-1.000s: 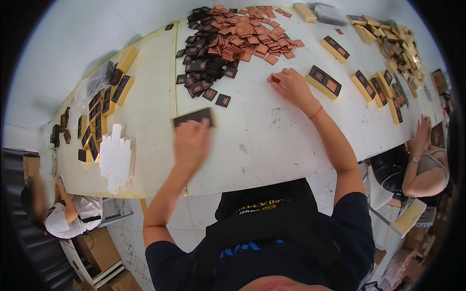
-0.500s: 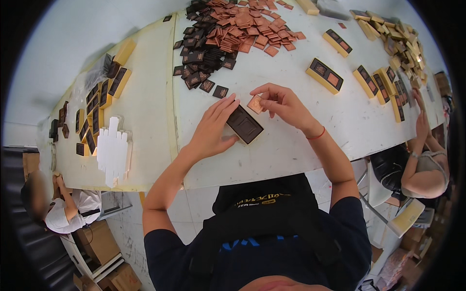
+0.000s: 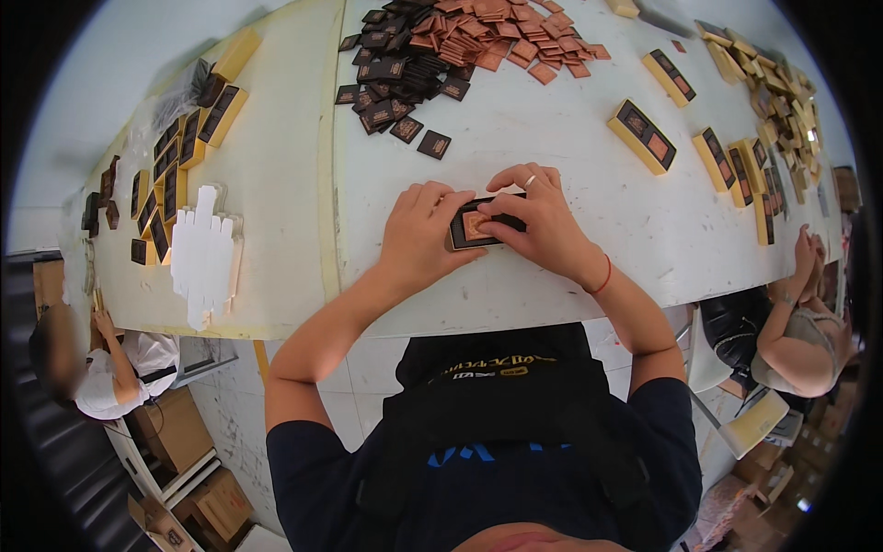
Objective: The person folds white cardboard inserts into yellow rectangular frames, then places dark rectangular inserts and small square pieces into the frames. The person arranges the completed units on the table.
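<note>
A small narrow box with a dark insert (image 3: 456, 235) lies on the table in front of me. My left hand (image 3: 411, 230) grips its left end, thumb along the near side and fingertips at the far side. One copper-coloured flat square (image 3: 475, 224) sits in the left part of the insert. The right hand (image 3: 544, 221), fingers bent, has its thumb and fingertips closed at the square's edge and covers the box's right end. Beyond my hands lie a dark flat square (image 3: 434, 144), a heap of dark squares (image 3: 405, 87) and a heap of copper squares (image 3: 487, 37).
Gold boxes with filled inserts (image 3: 642, 136) stand to the right, more gold boxes (image 3: 786, 101) behind them. At left are gold boxes with dark inserts (image 3: 189, 138) and a stack of flat white card (image 3: 204, 258). Co-workers sit left (image 3: 124, 373) and right (image 3: 800, 340).
The box has turned to lie nearly level across the table. My right hand has brought the copper square from beside the box into its insert. My view has shifted slightly.
</note>
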